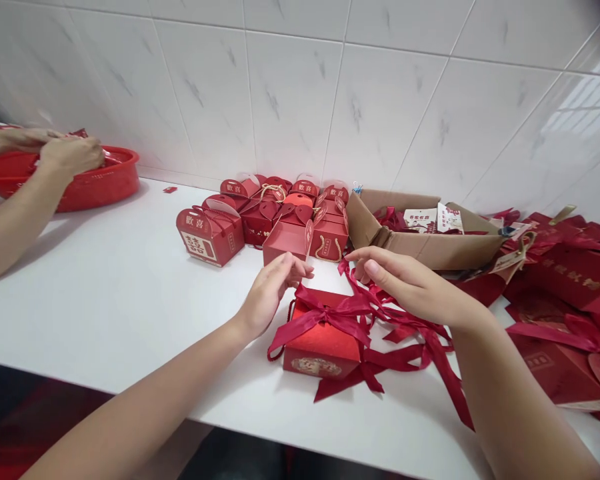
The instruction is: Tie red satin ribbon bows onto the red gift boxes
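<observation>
A red gift box [323, 347] with a gold emblem on its front sits before me on the white table. A dark red ribbon bow [326, 316] lies across its top. My left hand [273, 290] is at the box's back left, fingers loosely curved and apart, with nothing seen in them. Above the back right side, my right hand [405, 280] has its fingers stretched out and holds nothing visible. Loose dark red ribbons [405, 353] spread over the table right of the box, partly beneath my right hand and forearm.
Behind stand several red gift boxes [213, 230] against the tiled wall. An open cardboard box [425, 248] with cards and ribbon is at back right, beside heaped red packaging [560, 360]. At left, another person's hands [73, 157] work over a red basin [105, 190].
</observation>
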`<state>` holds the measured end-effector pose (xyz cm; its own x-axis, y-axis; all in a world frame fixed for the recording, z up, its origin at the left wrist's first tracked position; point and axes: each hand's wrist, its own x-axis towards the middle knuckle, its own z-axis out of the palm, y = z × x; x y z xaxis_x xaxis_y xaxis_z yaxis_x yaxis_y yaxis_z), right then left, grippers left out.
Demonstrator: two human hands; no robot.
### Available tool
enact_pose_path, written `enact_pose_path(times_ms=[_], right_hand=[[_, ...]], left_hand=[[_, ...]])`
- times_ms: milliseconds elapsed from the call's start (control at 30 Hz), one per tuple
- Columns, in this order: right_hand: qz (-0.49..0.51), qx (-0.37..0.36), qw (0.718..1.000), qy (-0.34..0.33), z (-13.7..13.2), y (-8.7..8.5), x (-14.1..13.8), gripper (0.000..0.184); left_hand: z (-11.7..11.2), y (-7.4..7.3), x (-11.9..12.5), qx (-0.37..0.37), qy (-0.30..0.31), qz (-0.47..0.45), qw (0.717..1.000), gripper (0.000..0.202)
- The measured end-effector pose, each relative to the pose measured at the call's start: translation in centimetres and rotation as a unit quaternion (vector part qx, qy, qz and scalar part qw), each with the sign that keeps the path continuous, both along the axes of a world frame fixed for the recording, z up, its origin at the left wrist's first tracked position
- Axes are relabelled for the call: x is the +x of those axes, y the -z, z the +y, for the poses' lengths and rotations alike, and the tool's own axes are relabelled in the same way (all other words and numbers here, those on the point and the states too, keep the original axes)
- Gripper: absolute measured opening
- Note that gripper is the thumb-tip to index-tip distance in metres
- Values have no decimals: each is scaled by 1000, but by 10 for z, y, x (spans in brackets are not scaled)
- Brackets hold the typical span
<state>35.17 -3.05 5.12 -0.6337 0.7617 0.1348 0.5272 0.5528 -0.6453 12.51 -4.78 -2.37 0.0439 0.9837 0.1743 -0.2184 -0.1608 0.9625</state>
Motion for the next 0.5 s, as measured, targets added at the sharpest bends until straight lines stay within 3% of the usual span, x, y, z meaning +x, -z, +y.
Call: enact_pose_path(times_ms=[133, 267, 333, 433, 500], right_hand=[[-43, -3, 999, 3, -2, -1, 8, 50], [-160, -46, 986, -23, -2, -6, 23, 88], [-205, -59, 977, -29, -3, -6, 30, 98], [-218, -68, 974, -13, -8, 2, 33, 95], [-193, -82, 978, -10, -16, 18, 30, 94]], left_hand=[[6, 2, -2, -58, -41, -68, 995, 34], [10, 5, -2, -86, -44, -92, 991, 33], [10, 9, -1, -86, -40, -84, 992, 32], [9, 20, 4, -36, -58, -47, 997, 27], [7, 29, 8, 32, -76, -8, 997, 26]])
